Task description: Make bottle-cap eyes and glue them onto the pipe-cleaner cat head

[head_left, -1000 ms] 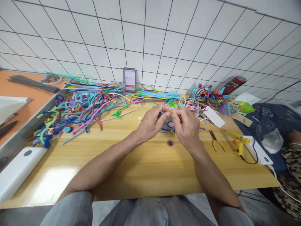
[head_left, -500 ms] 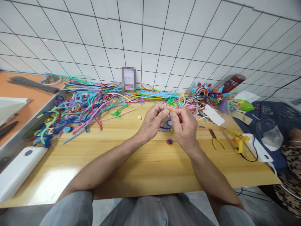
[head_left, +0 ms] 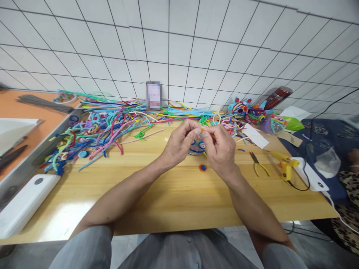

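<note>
My left hand (head_left: 181, 145) and my right hand (head_left: 221, 149) meet above the middle of the table, thumbs and fingertips closed in a pinch. Between them is a short orange pipe cleaner (head_left: 214, 137), mostly covered by the fingers. Partly hidden behind and below the hands lies a round piece with blue rings (head_left: 197, 147). A small orange coil with a blue centre (head_left: 202, 168) rests on the wood just nearer to me.
Loose colourful pipe cleaners (head_left: 112, 127) heap up at the left and along the wall. A phone (head_left: 154, 95) leans there. To the right are pliers (head_left: 259, 164), a yellow glue gun (head_left: 286, 166), finished figures (head_left: 239, 108) and a person's patterned sleeve (head_left: 349, 186). A white power bank-like box (head_left: 28, 205) stands left.
Both hands keep their pinch, with the fingertips shifting slightly on the orange pipe cleaner. More of the blue-ringed piece shows below them. The whole view has shifted slightly.
</note>
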The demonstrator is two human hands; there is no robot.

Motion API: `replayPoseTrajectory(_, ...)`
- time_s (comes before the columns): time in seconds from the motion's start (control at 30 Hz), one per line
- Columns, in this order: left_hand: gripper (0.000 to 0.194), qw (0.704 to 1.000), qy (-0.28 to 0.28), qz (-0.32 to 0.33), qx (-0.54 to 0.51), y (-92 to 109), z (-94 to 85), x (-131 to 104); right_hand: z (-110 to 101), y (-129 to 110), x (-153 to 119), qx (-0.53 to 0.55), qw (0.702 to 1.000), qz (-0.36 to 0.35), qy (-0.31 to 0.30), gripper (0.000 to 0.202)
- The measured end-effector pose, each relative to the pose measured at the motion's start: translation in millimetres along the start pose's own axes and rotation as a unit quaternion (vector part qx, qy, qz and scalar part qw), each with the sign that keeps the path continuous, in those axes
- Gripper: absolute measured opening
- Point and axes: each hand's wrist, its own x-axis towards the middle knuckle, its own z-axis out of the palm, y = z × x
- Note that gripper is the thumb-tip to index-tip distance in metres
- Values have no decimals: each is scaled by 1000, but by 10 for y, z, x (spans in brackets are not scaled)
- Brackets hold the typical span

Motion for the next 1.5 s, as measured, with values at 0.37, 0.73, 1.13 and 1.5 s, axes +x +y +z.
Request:
replayPoseTrajectory(0.37, 41, 998, -14, -18, -58, -33, 47, 12, -26, 42, 17, -3, 1000, -5, 5, 18)
replayPoseTrajectory(0.73, 35, 996, -24, 72, 55, 0, -30, 25, -57, -8, 45, 62, 998, 10, -6, 18)
replayPoseTrajectory(1.13, 28, 985, -60, 81, 137, -26, -118, 84, -15, 110, 35, -11, 1000, -15, -19, 18)
replayPoseTrajectory(1.5, 33, 995, -7, 75, 68, -93, 11, 18, 41, 26, -3, 42, 999, -2, 24, 22)
